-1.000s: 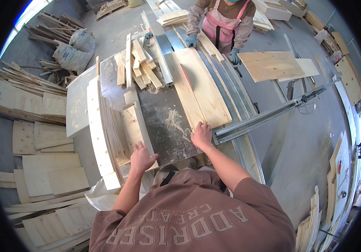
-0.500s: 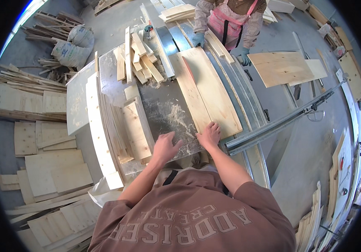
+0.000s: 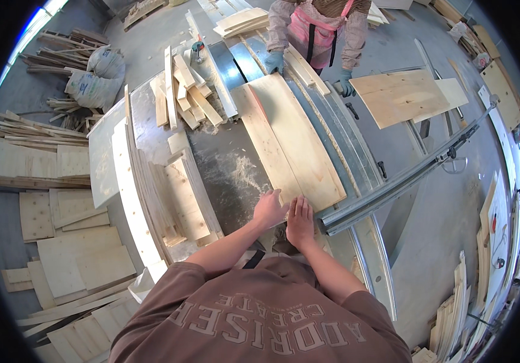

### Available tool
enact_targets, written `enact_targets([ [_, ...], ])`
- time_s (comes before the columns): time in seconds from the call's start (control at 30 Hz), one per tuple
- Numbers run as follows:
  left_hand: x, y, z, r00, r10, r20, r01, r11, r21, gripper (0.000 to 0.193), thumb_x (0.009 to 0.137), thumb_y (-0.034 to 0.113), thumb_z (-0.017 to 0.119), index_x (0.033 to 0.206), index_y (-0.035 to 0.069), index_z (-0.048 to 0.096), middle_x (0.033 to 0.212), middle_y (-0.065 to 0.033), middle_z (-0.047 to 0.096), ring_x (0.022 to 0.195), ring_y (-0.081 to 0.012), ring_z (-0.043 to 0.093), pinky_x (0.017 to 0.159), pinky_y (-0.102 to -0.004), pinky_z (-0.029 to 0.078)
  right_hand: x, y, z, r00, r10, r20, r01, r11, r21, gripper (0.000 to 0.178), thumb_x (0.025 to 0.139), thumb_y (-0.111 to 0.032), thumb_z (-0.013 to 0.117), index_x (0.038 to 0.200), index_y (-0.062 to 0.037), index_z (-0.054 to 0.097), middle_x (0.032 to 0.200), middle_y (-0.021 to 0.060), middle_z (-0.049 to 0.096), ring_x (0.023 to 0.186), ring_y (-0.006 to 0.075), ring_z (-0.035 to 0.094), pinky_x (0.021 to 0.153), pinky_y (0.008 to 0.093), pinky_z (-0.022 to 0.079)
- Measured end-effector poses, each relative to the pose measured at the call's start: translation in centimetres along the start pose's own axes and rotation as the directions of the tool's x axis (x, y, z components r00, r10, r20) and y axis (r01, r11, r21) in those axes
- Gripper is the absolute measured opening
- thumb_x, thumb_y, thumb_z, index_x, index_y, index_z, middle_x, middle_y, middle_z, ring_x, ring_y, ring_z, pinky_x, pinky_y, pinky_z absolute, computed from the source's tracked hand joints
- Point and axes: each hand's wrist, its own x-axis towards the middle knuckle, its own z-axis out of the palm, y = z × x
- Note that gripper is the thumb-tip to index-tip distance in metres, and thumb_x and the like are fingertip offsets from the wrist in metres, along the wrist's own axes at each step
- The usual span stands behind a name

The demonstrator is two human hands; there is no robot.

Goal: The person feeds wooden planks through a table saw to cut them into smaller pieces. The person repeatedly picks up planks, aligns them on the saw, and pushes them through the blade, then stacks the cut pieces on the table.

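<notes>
Two pale plywood boards lie side by side on the metal saw table [image 3: 217,145]: a narrow strip [image 3: 264,148] on the left and a wider board [image 3: 305,142] on the right. A red edge shows between them toward the far end. My left hand [image 3: 270,210] is at the strip's near end, fingers apart and thumb toward my right hand. Fingers stretched out, my right hand [image 3: 300,221] touches the near edge of the wider board beside the seam. At the far end a co-worker's gloved hand [image 3: 274,62] rests on the wider board.
Offcuts [image 3: 190,91] are heaped at the table's far left. Stacked long boards [image 3: 178,187] stand along its left side. A metal rail [image 3: 405,175] crosses on the right, near another plywood sheet [image 3: 399,97]. Wood piles [image 3: 84,254] cover the left floor.
My left hand has moved right, from above the bare table to the strip's near end. My right hand has shifted nearer me, its fingers straighter. The view has shifted slightly.
</notes>
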Motion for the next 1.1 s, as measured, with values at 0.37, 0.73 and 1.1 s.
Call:
enact_targets([
  [0.37, 0.7, -2.1, 4.0, 0.985, -0.098, -0.145, 0.084, 0.991, -0.1, 0.072, 0.089, 0.033, 0.079, 0.145, -0.006, 0.057, 0.139, -0.0303, 0.064, 0.132, -0.0436, 0.062, 0.111, -0.0498, 0.052, -2.0, 0.0, 3.1, 0.999, 0.022, -0.027, -0.027, 0.978, -0.207, 0.064, 0.106, -0.02, 0.048, 0.161, 0.0126, 0.039, 0.171, 0.0342, 0.034, 0.157, 0.0455, 0.035, 0.132, 0.0562, 0.026],
  [0.73, 3.8, -3.4, 9.1, 0.901, -0.323, 0.289, 0.406, 0.394, -0.825, 0.032, 0.094, 0.004, 0.077, 0.125, -0.002, 0.07, 0.111, -0.0119, 0.078, 0.094, -0.0235, 0.076, 0.082, -0.0404, 0.062, -12.6, 2.1, -1.3, 0.998, -0.062, -0.024, 0.05, 0.942, -0.332, 0.069, 0.102, -0.022, 0.052, 0.16, 0.0138, 0.039, 0.169, 0.0351, 0.035, 0.158, 0.0496, 0.034, 0.128, 0.066, 0.028],
  [1.1, -5.2, 2.8, 4.9, 0.865, -0.157, 0.477, 0.498, 0.142, -0.855, 0.034, 0.1, 0.001, 0.076, 0.133, 0.007, 0.068, 0.121, -0.0093, 0.078, 0.109, -0.0229, 0.075, 0.085, -0.0399, 0.063, -16.5, 0.6, -11.7, 0.951, 0.274, 0.141, -0.283, 0.958, 0.05, 0.122, 0.088, -0.044, 0.081, 0.169, 0.0123, 0.01, 0.175, 0.0348, 0.016, 0.161, 0.0514, 0.022, 0.126, 0.0635, 0.026],
])
